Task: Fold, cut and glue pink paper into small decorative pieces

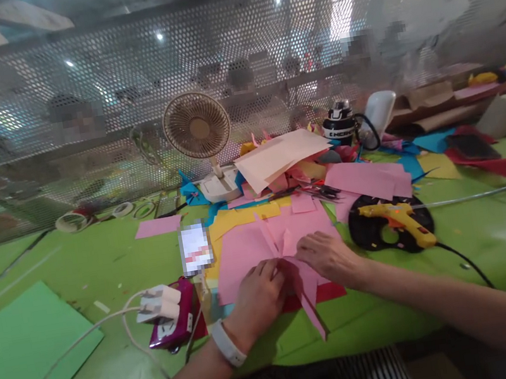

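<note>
Both my hands are closed at a folded piece of pink paper (309, 296), whose strips stick out above and below them. My left hand (262, 290), with a white band on its wrist, grips it from the left, fingers curled. From the right, my right hand (326, 258) pinches it near the upper fold. Beneath lie a larger pink sheet (233, 260), a yellow sheet (243, 218) and a red sheet (334, 292). What the fingertips press on is partly hidden.
A yellow hot glue gun (396, 218) lies on a black round plate to the right, its cord trailing forward. At left are a phone (196, 248), a purple power strip (173, 324) with white chargers, and a green sheet (35, 365). Behind stands a fan (198, 128).
</note>
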`<state>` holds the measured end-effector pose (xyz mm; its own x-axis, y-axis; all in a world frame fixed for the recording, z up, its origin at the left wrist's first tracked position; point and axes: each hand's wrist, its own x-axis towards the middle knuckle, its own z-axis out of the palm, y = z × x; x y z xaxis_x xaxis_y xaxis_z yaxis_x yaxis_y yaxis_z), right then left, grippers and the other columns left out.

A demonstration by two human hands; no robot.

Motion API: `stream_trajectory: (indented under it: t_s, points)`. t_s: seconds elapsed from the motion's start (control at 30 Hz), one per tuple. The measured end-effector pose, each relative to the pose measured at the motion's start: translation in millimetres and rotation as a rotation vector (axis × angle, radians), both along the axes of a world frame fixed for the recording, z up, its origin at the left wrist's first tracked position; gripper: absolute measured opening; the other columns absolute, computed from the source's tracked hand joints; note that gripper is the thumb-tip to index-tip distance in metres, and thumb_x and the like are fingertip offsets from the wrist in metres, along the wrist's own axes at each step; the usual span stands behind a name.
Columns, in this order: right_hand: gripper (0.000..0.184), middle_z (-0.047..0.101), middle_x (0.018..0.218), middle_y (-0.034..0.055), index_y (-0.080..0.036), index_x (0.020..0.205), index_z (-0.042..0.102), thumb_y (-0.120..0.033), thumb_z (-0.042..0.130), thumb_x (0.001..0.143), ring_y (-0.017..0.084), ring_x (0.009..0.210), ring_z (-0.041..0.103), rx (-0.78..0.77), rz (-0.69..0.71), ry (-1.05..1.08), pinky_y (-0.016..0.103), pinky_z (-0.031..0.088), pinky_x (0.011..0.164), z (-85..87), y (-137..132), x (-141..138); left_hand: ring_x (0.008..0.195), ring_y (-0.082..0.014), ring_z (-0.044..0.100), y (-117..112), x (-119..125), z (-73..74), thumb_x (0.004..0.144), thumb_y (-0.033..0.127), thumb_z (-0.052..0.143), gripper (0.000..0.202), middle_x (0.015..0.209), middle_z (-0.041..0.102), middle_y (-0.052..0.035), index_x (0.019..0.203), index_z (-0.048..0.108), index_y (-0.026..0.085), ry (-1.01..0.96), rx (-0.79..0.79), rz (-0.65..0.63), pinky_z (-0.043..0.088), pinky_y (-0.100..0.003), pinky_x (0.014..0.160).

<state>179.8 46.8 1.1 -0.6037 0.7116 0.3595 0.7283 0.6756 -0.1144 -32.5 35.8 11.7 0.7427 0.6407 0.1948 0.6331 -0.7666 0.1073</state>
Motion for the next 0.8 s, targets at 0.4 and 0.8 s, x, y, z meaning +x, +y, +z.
stream_trajectory:
  t_s: [0.4, 0.8]
  points:
    - [0.028, 0.061, 0.088, 0.0048, -0.019, 0.112, 0.054, -0.025, 0.054, 0.085, 0.016, 0.081, 0.057, -0.290, -0.135, 0.369, 0.029, 0.046, 0.073, -9.4, 7, 3, 0.101, -0.0243, 0.050, 1, 4, 0.8, 0.088, 0.025, 0.041, 0.024, 0.112, 0.056, -0.0101, 0.107, 0.054, 0.015, 0.036, -0.006, 0.018, 0.045, -0.043, 0.085]
    - [0.019, 0.061, 0.087, 0.0088, -0.013, 0.095, 0.062, -0.012, 0.044, 0.088, 0.019, 0.077, 0.053, 0.080, 0.163, -0.059, 0.032, 0.041, 0.064, 3.1, -2, 7, 0.108, -0.0261, 0.047, 2, 1, -4.3, 0.082, 0.017, 0.048, 0.025, 0.121, 0.051, -0.0113, 0.106, 0.055, 0.015, 0.071, -0.066, 0.032, 0.044, -0.045, 0.089]
